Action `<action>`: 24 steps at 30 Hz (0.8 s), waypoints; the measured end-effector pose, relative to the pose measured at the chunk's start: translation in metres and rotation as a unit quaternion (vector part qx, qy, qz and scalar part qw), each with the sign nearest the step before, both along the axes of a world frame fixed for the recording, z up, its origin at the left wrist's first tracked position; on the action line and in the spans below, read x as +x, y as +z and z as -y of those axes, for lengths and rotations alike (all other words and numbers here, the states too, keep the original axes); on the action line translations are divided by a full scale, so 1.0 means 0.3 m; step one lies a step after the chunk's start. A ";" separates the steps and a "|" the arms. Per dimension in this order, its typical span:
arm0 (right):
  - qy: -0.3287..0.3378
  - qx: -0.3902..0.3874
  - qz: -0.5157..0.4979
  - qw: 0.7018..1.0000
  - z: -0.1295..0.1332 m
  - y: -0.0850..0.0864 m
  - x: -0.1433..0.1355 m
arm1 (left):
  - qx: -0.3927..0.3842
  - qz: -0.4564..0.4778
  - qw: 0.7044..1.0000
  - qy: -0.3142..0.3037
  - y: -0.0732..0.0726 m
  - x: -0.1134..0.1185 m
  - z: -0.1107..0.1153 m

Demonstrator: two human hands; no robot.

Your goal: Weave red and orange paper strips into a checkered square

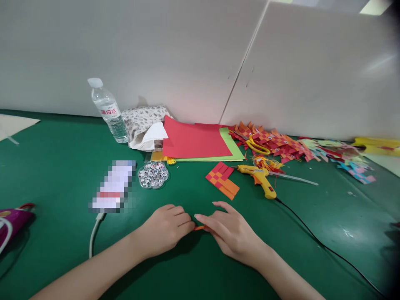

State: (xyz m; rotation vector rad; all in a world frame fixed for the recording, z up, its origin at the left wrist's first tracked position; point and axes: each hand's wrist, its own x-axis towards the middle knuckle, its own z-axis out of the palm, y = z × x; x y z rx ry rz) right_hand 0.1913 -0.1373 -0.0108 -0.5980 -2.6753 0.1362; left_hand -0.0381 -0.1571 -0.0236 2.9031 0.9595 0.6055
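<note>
Low over the green table, my left hand (pixel 170 228) is closed, its fingers pinching a thin orange paper strip (pixel 199 228). My right hand (pixel 233 233) is at the strip's other end, thumb and a finger pressed on it while the other fingers are partly raised. Only a short piece of the strip shows between the hands; the rest is hidden by the fingers. Just beyond my right hand lies a woven red and orange paper piece (pixel 222 180). To its right a yellow hot glue gun (pixel 259 177) rests on its side, a glue stick protruding from its back.
A phone (pixel 114 185) with a white cable and a clear case of googly eyes (pixel 153 175) lie left. Behind are a water bottle (pixel 109 110), a tissue pouch (pixel 145 121), red paper (pixel 196 139), yellow scissors (pixel 256 146) and woven paper fish (pixel 278 143). A black cord (pixel 325 246) runs right.
</note>
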 end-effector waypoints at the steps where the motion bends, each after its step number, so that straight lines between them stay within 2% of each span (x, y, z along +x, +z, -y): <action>1: 0.003 0.000 0.001 1.000 0.000 -0.002 0.000 | 0.006 -0.008 1.000 -0.021 0.002 -0.001 0.000; 3: 0.006 -0.001 -0.005 1.000 -0.003 -0.005 0.001 | 0.011 -0.021 0.998 -0.052 0.005 -0.004 0.000; 5: 0.008 0.002 -0.011 1.000 -0.006 -0.008 0.002 | 0.018 -0.031 0.998 -0.051 0.009 -0.004 0.002; 10: -0.010 0.033 -0.012 0.999 -0.005 -0.008 -0.011 | 0.057 -0.077 0.994 0.045 0.009 0.019 0.016; 13: -0.003 0.035 -0.008 0.999 0.004 -0.006 -0.023 | 0.077 -0.086 0.992 0.058 0.000 0.033 0.025; 16: 0.013 0.032 -0.013 0.999 0.014 -0.010 -0.027 | 0.083 -0.082 0.992 0.037 -0.004 0.033 0.026; 21: 0.053 0.032 -0.022 0.998 0.025 -0.018 -0.029 | 0.076 -0.080 0.992 -0.057 0.016 0.013 0.012; 24: 0.049 0.046 -0.035 0.997 0.020 -0.011 -0.030 | 0.065 -0.066 0.994 -0.057 0.024 0.004 0.003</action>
